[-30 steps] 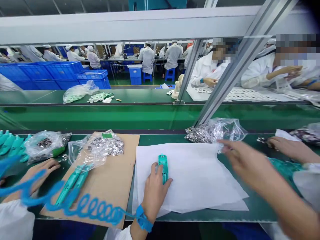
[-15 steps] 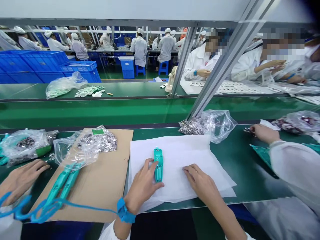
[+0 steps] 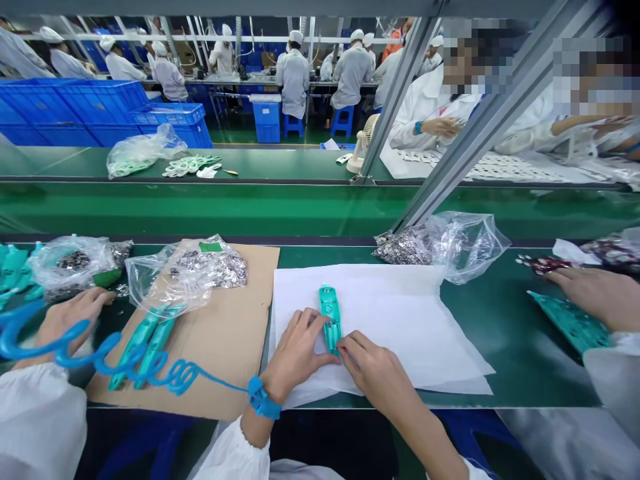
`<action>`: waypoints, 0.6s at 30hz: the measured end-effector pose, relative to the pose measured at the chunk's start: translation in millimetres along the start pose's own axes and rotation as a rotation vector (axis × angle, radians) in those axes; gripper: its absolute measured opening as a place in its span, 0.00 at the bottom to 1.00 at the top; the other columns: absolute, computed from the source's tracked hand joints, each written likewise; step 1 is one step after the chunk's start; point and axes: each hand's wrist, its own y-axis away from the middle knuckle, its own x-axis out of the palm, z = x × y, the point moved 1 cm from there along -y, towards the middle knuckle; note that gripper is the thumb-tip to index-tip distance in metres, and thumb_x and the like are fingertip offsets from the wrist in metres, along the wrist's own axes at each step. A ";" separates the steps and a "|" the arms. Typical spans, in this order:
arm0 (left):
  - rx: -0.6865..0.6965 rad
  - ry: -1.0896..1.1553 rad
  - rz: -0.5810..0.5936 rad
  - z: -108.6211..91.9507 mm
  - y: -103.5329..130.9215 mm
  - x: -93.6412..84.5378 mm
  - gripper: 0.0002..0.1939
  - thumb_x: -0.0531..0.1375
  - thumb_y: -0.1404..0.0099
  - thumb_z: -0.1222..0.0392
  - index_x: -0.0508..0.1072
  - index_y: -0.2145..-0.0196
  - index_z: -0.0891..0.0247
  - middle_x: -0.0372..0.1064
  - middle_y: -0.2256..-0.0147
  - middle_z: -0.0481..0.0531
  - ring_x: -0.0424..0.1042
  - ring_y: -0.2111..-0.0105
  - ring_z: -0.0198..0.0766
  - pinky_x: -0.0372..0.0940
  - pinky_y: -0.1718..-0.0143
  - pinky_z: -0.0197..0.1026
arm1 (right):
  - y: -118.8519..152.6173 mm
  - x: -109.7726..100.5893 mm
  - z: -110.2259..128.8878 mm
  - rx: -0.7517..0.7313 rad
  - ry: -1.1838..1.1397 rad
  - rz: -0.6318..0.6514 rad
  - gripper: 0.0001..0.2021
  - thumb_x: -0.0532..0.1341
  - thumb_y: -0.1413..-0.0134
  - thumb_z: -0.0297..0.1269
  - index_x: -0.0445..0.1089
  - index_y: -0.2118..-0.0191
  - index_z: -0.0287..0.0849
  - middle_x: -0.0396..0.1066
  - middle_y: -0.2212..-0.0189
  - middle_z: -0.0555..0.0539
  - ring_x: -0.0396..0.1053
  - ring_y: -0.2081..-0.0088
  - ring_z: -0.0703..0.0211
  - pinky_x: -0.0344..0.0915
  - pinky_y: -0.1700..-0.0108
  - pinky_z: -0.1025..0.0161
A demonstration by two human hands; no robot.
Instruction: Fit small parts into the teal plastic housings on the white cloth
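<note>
A small teal plastic part (image 3: 330,316) lies on a white sheet (image 3: 410,320) on the green table. My left hand (image 3: 295,353) rests against the part's left side, with a blue wrist strap (image 3: 263,398) and its coiled cord (image 3: 115,360) running off to the left. My right hand (image 3: 373,370) touches the part's near end with its fingertips. Whether either hand actually pinches the part is hard to tell. Both hands sit on the sheet near the table's front edge.
A cardboard sheet (image 3: 235,347) at the left carries a bag of metal bits (image 3: 195,277) and long teal parts (image 3: 145,343). Another bag (image 3: 445,243) lies behind the white sheet. Co-workers' hands are at the left (image 3: 70,317) and right (image 3: 595,293). A metal frame post (image 3: 480,120) slants up behind.
My right hand came back from the far bag to the white sheet, then slid left to the teal part's near end. My left hand stayed at the part.
</note>
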 end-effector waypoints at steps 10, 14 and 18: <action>0.086 -0.062 -0.078 8.2 -1.2 9.9 0.32 0.70 0.45 0.45 0.67 0.46 0.54 0.52 0.35 0.56 0.54 0.38 0.55 0.58 0.39 0.61 | 1.4 -2.0 -2.4 -0.030 0.076 0.073 0.12 0.50 0.32 0.37 0.71 0.59 0.46 0.70 0.63 0.50 0.66 0.75 0.67 0.48 0.77 0.64; 0.083 -0.068 -0.060 7.4 -0.3 11.1 0.31 0.69 0.44 0.46 0.67 0.46 0.54 0.56 0.36 0.54 0.54 0.38 0.55 0.59 0.40 0.60 | -0.4 -3.4 -0.2 -0.003 0.113 0.097 0.10 0.51 0.34 0.34 0.69 0.61 0.45 0.69 0.64 0.50 0.65 0.77 0.67 0.46 0.77 0.64; 0.081 -0.064 -0.062 7.0 0.5 11.9 0.31 0.69 0.44 0.45 0.66 0.46 0.54 0.58 0.37 0.52 0.54 0.38 0.53 0.58 0.40 0.58 | -3.9 -8.3 0.5 -0.016 0.106 0.170 0.10 0.51 0.35 0.31 0.70 0.61 0.45 0.69 0.63 0.49 0.65 0.77 0.66 0.46 0.77 0.64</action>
